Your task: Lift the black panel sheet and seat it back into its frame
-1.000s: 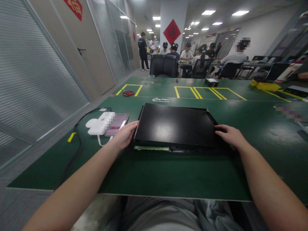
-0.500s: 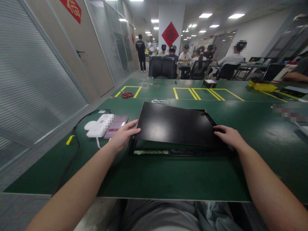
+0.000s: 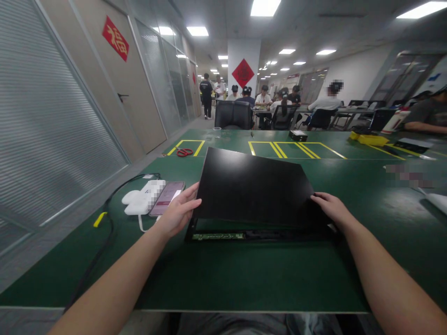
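Both hands hold a flat black display panel [image 3: 254, 188] by its short sides. My left hand [image 3: 180, 209] pinches the left edge, thumb on the front face and fingers behind. On the right edge, my right hand [image 3: 330, 208] has its thumb and fingers closed. The panel is tilted, its left end raised above a black frame [image 3: 286, 236] lying on the green table. A strip of green circuit board [image 3: 218, 236] shows along the frame's near side. The panel covers most of the frame.
Left of the panel lie a phone [image 3: 168, 197], white devices [image 3: 139, 201] and a black cable [image 3: 111, 225]. Farther back are red-handled scissors [image 3: 184, 152], a clear cup [image 3: 217, 131], a small black box [image 3: 298, 135] and a yellow tray [image 3: 370, 139]. Several people sit at the far tables.
The camera view has tipped upward. The panel has shifted slightly over the frame and now hides the frame's far right corner. Both hands keep their hold on its edges.
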A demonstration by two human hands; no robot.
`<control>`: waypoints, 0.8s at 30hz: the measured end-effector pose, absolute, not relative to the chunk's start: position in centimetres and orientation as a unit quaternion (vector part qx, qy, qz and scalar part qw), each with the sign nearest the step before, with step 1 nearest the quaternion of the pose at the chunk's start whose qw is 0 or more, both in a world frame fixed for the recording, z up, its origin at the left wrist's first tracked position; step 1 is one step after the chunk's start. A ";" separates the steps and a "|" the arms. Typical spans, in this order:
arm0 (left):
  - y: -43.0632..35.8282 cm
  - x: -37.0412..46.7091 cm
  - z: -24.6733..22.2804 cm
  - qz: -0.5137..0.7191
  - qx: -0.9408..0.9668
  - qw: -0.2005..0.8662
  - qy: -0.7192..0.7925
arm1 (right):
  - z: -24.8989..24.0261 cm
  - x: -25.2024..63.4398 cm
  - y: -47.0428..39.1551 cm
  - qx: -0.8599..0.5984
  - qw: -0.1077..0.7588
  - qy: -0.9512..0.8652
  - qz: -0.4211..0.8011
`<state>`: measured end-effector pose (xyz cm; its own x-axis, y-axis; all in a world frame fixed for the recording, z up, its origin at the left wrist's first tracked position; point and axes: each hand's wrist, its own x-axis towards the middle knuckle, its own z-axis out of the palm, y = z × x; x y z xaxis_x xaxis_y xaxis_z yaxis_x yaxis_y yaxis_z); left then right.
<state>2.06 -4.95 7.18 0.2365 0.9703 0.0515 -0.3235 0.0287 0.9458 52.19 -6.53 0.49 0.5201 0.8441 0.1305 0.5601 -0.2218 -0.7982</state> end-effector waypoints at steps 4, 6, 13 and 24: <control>-4.7 1.6 7.2 0.516 0.448 0.637 0.357 | 1.4 51.2 -6.6 -0.736 0.513 -0.389 0.210; -4.5 1.2 7.3 0.525 0.434 0.633 0.367 | 2.3 50.5 -7.0 -0.688 0.572 -0.375 0.244; -3.9 0.5 7.7 0.559 0.410 0.631 0.348 | 6.3 47.5 -10.1 -0.566 0.611 -0.280 0.478; -3.3 1.0 5.5 0.520 0.496 0.537 0.442 | 8.1 46.5 -10.1 -0.560 0.702 -0.125 0.423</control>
